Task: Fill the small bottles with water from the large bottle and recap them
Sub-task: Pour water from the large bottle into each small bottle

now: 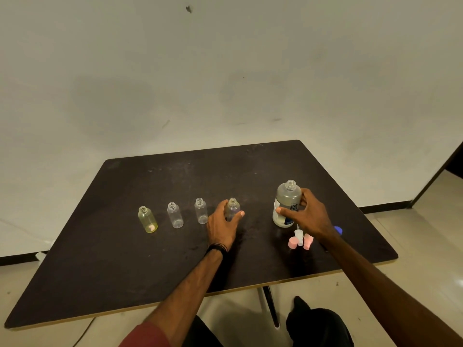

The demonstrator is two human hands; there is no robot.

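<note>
Several small uncapped bottles stand in a row on the dark table: a yellowish one at the left, two clear ones, and a fourth at the right. My left hand wraps around that fourth bottle, which stands on the table. The large bottle, open-necked and labelled, stands upright to the right, with my right hand gripping its side. Loose pink and white caps lie just in front of it.
A blue cap lies behind my right wrist near the table's right edge. A pale wall rises behind the table. My knees and a table leg show below the front edge.
</note>
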